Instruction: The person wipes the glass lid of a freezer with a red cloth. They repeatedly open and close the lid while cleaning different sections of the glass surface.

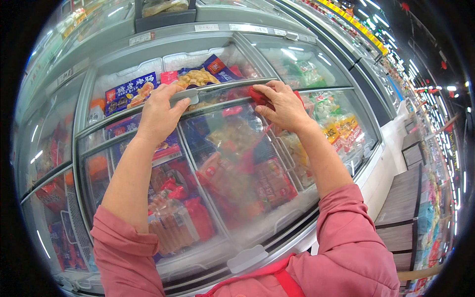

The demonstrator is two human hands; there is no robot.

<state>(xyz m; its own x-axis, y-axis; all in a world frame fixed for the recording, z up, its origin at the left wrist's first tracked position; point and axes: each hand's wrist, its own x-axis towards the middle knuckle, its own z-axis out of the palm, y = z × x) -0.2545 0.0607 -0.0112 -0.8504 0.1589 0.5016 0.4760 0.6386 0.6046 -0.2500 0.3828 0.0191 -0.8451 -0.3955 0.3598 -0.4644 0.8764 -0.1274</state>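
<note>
My left hand (pixel 159 111) grips the glass lid of a chest freezer by its translucent plastic handle (pixel 188 97), thumb in front and fingers over the frame's edge. To the right along the same edge, my right hand (pixel 284 105) holds a bunched red cloth (pixel 258 95) against the frame. The lid's glass (pixel 245 208) is fogged toward its lower part. Behind the edge, the uncovered part of the freezer shows a blue sausage packet (pixel 130 92) and a blue-and-yellow food packet (pixel 198 76).
Frosted freezer walls (pixel 200 57) surround the packets. Packs of sausages (pixel 172 222) and pink packets (pixel 272 182) lie beneath the glass around wire dividers (pixel 287 157). Another lid handle (pixel 247 258) sits near my body. Neighbouring freezer sections stand left and right, and stocked shelves line the far right.
</note>
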